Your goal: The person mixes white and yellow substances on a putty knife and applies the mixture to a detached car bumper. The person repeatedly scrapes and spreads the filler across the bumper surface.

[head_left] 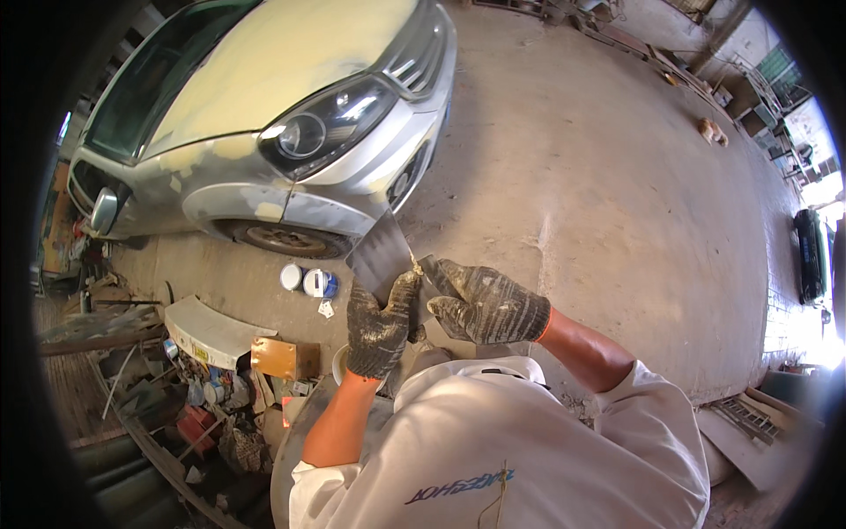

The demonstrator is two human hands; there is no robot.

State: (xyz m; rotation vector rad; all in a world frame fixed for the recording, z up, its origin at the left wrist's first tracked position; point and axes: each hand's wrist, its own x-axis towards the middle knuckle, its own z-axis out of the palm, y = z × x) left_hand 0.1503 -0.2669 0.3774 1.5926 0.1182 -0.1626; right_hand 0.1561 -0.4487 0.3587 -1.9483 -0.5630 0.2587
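Note:
My left hand, in a dirty dark knit glove, is closed around the lower end of a flat grey putty board tilted up in front of me. My right hand, gloved alike, grips a small dark scraper at the board's right edge. A little pale yellowish putty sticks there, between board and scraper. Ahead and to the left stands a silver car. Yellowish filler covers much of its hood, with patches on the fender. My fingers partly hide both tools.
Two cans, one white-topped and one blue and white, stand by the front wheel. A pale curved panel, an orange-brown box and scrap crowd the left. A tan animal lies far right on the concrete floor.

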